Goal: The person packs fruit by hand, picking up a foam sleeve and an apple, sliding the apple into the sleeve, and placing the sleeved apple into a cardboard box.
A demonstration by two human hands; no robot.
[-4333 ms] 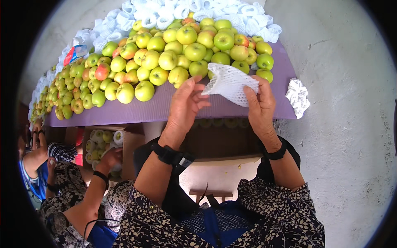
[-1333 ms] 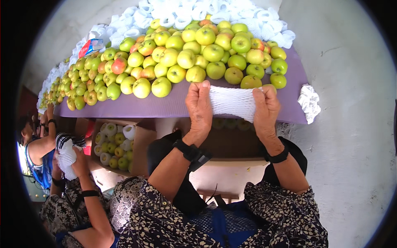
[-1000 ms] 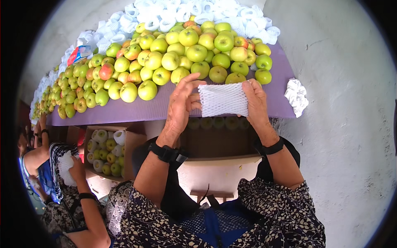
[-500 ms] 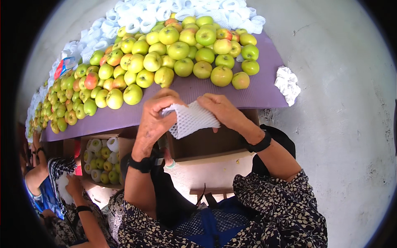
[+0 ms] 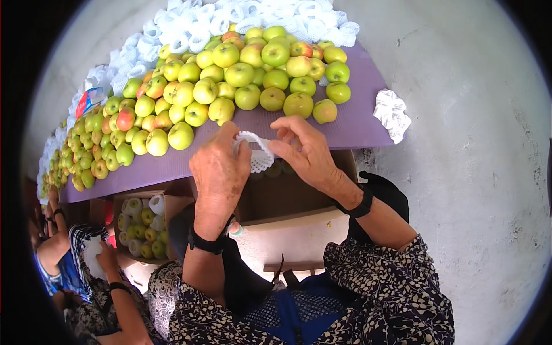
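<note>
A white foam net sleeve (image 5: 261, 161) is in front of me, its round mouth open and facing up. My left hand (image 5: 219, 172) is closed on the sleeve's left side, thumb along the rim. At the sleeve's right edge is my right hand (image 5: 307, 154), its thumb tip against the rim and its fingers bent. Nothing shows inside the sleeve. Just beyond my hands lies a big heap of green-yellow apples (image 5: 239, 75), some blushed red, on a purple ribbed mat (image 5: 362, 123).
Piled foam net sleeves (image 5: 230, 17) line the far side. Below my hands stands an open cardboard box (image 5: 293, 201) with a few apples dimly visible. Another box (image 5: 181, 202) holds bare and sleeved apples. A crumpled white cloth (image 5: 392, 117) lies right. A co-worker's hand (image 5: 106, 259) holds white foam.
The sleeve has gone from flattened between both hands to rounded open. My right hand has lifted its fingers and turned, and my left hand has shifted slightly right.
</note>
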